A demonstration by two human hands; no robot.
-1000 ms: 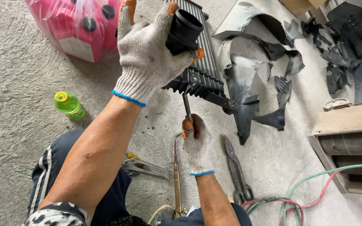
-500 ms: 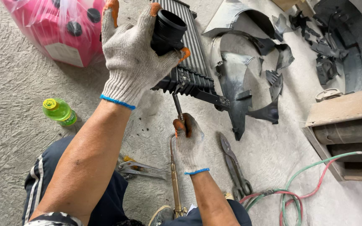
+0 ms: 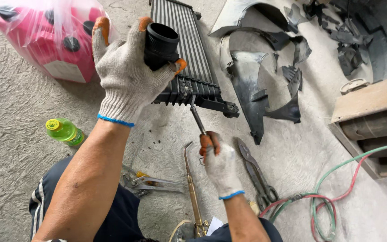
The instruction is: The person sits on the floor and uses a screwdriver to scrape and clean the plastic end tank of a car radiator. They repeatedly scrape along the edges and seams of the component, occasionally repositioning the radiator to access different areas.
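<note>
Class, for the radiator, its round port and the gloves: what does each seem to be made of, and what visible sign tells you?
Radiator: seemingly metal, dull dark grey; the sign is its thin parallel fins.
Port: probably moulded plastic; matt black, smooth thick rim.
Gloves on the left hand and right hand: knitted fabric, likely cotton; visible weave, blue cuff edging, orange fingertips that look rubber-coated.

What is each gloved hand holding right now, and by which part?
The left hand grips the radiator by its black round pipe neck. The right hand holds a thin metal tool by its lower end, tip at the radiator's bottom edge.
</note>
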